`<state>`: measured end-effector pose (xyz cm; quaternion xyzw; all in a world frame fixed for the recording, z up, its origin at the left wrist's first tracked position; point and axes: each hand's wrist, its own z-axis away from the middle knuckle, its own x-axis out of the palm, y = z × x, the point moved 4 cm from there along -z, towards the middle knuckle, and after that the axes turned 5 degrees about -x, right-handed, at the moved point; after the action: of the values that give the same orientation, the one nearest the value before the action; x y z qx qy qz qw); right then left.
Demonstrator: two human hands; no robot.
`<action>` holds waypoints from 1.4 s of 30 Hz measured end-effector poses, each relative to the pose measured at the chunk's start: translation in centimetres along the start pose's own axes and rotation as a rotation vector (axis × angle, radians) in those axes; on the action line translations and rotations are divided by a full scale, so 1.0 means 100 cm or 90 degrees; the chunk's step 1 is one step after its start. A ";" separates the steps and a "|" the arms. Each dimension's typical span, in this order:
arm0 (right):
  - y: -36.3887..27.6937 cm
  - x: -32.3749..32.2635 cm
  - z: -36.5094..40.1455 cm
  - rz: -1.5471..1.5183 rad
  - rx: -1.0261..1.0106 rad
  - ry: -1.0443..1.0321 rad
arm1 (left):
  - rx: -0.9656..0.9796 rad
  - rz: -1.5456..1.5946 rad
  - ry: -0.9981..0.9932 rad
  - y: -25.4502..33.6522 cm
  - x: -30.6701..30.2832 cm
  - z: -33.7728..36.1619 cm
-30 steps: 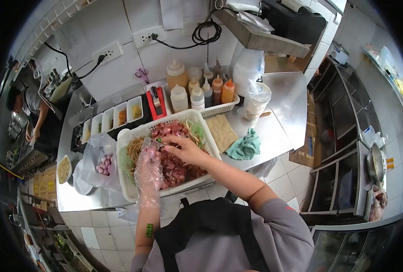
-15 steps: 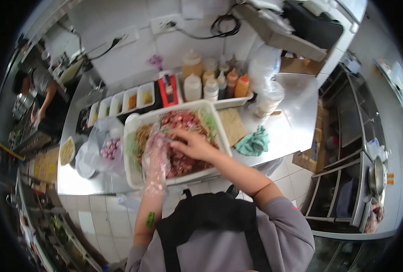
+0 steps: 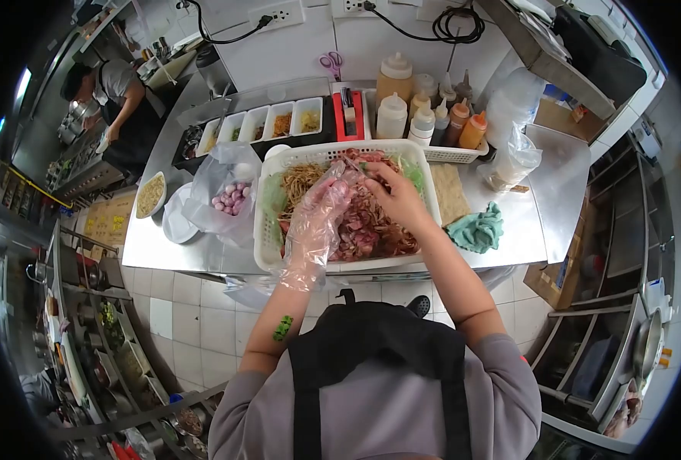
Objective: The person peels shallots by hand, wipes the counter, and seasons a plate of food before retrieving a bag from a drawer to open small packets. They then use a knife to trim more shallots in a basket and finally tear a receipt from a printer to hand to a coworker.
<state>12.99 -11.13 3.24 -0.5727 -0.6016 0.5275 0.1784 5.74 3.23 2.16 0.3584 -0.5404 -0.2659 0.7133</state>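
Note:
A white plastic basket (image 3: 268, 249) lined with green bags holds reddish-purple pieces like shallots or onions (image 3: 360, 234) and tan, root-like strands (image 3: 301, 182). Over its upper middle, my left hand (image 3: 331, 195) wears a clear, loose plastic glove. Its fingers are closed around something small that the crinkled plastic hides. My bare right hand (image 3: 398, 195) meets it from the right, fingertips bent in and pinched at the left fingers. A tiny green spot shows between the hands; what they hold is too small to name.
A plastic bag (image 3: 216, 201) with peeled shallots (image 3: 231, 199) lies left of the basket, beside a bowl (image 3: 151, 195). Behind stand squeeze bottles (image 3: 392, 116) and topping trays (image 3: 281, 121). A green cloth (image 3: 476, 228) lies right. Another person (image 3: 122, 100) works at far left.
My view has shifted, so the counter and basket sit farther right and higher. Both hands stay together over the basket, fingertips still meeting.

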 end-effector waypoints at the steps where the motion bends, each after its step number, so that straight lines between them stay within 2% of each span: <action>1: 0.001 -0.005 0.001 0.000 0.001 0.002 | -0.014 0.007 -0.001 0.001 -0.001 0.001; 2: 0.001 -0.009 0.004 0.102 0.009 -0.031 | -0.017 0.004 -0.002 0.004 -0.002 0.003; 3: 0.000 -0.012 0.008 0.204 0.020 -0.064 | -0.004 -0.080 0.004 0.011 -0.004 0.006; 4: -0.006 -0.017 0.013 0.265 -0.011 -0.096 | 0.010 -0.164 0.008 0.015 -0.006 0.006; 5: -0.013 -0.020 0.016 0.265 -0.008 -0.094 | 0.007 -0.166 0.005 0.013 -0.012 0.002; 7: -0.020 -0.020 0.022 0.342 0.023 -0.178 | 0.172 -0.327 -0.083 0.016 -0.011 -0.004; 8: -0.018 -0.017 0.022 0.342 0.028 -0.178 | 0.168 -0.327 -0.084 0.015 -0.016 -0.009; 10: -0.010 -0.006 0.023 0.394 -0.053 -0.234 | 0.337 -0.804 -0.191 0.020 0.000 -0.005; 11: -0.002 -0.002 0.024 0.394 -0.048 -0.231 | 0.336 -0.804 -0.197 0.017 -0.001 -0.004; 13: 0.000 0.002 0.026 0.391 -0.123 -0.173 | 0.396 -0.987 -0.200 0.010 0.005 0.003; 14: 0.002 -0.001 0.026 0.396 -0.122 -0.165 | 0.341 -0.981 -0.201 0.009 0.006 0.003; 16: -0.016 -0.016 0.026 0.269 -0.127 -0.037 | 0.371 -0.951 -0.198 0.009 0.002 0.000; 17: -0.024 -0.022 0.028 0.276 -0.122 -0.031 | 0.391 -0.922 -0.188 0.010 -0.001 0.000; 19: -0.033 -0.036 0.032 0.186 0.086 -0.017 | 0.389 -0.895 -0.223 0.017 0.002 0.008; 21: -0.028 -0.047 0.034 0.195 0.074 -0.009 | 0.405 -0.957 -0.080 0.021 -0.004 0.013; 22: -0.037 -0.056 0.034 0.171 0.005 0.018 | 0.440 -0.927 -0.094 0.024 -0.004 0.011; 23: -0.045 -0.071 0.034 0.153 -0.066 0.046 | 0.464 -0.903 -0.067 0.027 -0.004 0.014; 24: -0.046 -0.092 0.029 0.169 -0.084 0.070 | 0.482 -0.904 -0.004 0.028 -0.007 0.014; 27: -0.078 -0.184 0.017 0.256 -0.207 0.268 | 0.518 -0.852 -0.022 0.059 0.009 0.031; 29: -0.102 -0.257 0.006 0.362 -0.237 0.418 | 0.540 -0.842 -0.008 0.068 0.013 0.044; 31: -0.116 -0.330 -0.012 0.407 -0.257 0.561 | 0.498 -0.589 0.020 0.070 0.006 0.047; 32: -0.127 -0.355 -0.019 0.447 -0.296 0.612 | 0.506 -0.588 0.025 0.068 0.013 0.052; 33: -0.133 -0.377 -0.025 0.486 -0.335 0.661 | 0.449 -0.416 -0.007 0.067 0.019 0.058; 34: -0.130 -0.398 -0.035 0.481 -0.343 0.658 | 0.388 -0.245 -0.038 0.064 0.027 0.063; 36: -0.136 -0.425 -0.051 0.740 -0.386 0.750 | 0.395 -0.231 0.004 0.057 0.053 0.074; 37: -0.134 -0.436 -0.058 0.731 -0.397 0.745 | 0.393 -0.219 0.037 0.052 0.069 0.081; 39: -0.133 -0.448 -0.080 0.902 -0.273 0.768 | 0.418 -0.197 0.072 0.035 0.106 0.092; 40: -0.140 -0.447 -0.084 0.689 -0.209 0.752 | 0.402 -0.176 0.084 0.026 0.118 0.094; 42: -0.136 -0.458 -0.098 0.701 -0.288 0.733 | 0.401 -0.157 0.095 0.006 0.146 0.096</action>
<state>27.03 -44.19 36.20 -0.9880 -0.1412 0.0300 0.0550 0.50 -9.79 12.67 0.6420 -0.4947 -0.1434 0.5679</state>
